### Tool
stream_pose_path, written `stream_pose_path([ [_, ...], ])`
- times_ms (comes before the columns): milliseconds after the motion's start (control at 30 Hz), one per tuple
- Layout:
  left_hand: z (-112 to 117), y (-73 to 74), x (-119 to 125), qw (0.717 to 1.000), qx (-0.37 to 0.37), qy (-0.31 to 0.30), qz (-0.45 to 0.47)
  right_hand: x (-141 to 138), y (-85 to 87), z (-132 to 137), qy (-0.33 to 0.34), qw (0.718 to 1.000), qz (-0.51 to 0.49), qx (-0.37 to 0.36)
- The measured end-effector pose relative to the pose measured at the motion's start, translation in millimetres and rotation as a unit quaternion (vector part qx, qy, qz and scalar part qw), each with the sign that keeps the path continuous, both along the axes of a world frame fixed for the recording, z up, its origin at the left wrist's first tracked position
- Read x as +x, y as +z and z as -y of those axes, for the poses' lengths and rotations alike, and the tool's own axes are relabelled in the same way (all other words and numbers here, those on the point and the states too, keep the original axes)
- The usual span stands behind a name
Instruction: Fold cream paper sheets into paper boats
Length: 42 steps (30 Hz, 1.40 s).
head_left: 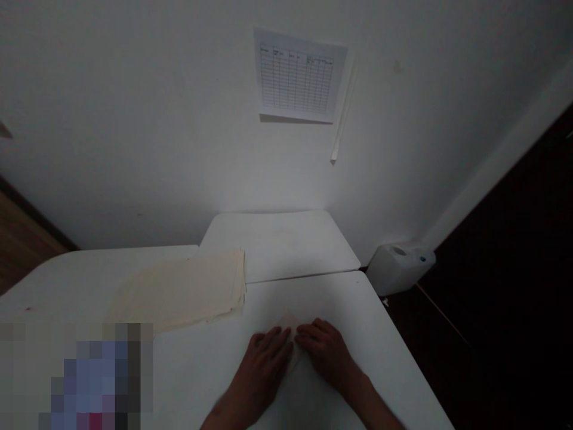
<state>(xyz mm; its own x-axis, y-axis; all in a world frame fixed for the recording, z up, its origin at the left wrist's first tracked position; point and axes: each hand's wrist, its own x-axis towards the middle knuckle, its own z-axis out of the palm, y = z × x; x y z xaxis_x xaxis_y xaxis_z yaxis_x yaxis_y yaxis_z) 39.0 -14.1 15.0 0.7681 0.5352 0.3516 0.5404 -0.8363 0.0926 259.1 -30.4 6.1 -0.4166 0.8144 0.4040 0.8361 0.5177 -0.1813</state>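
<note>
My left hand [264, 364] and my right hand [326, 352] lie flat, side by side, on a white table [367, 322], fingertips almost touching. Both press on a small pale sheet of paper [289, 325] that shows between and under the fingers; most of it is hidden by the hands. Fingers of both hands are stretched out. A stack of cream paper sheets [188, 289] lies to the left, a short way from my left hand.
A second white table [277, 242] stands behind, against a white wall with a printed grid sheet [298, 77] taped on it. A white container [400, 263] sits on the dark floor at right. A blurred patch covers the lower left.
</note>
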Motion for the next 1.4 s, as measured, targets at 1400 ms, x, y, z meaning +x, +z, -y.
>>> stream_pose_path([
  [1400,-7.7,-1.6,7.8,0.997,-0.019,0.070,0.003,-16.5,0.3,23.9,-0.133,0.988,-0.065,0.037],
])
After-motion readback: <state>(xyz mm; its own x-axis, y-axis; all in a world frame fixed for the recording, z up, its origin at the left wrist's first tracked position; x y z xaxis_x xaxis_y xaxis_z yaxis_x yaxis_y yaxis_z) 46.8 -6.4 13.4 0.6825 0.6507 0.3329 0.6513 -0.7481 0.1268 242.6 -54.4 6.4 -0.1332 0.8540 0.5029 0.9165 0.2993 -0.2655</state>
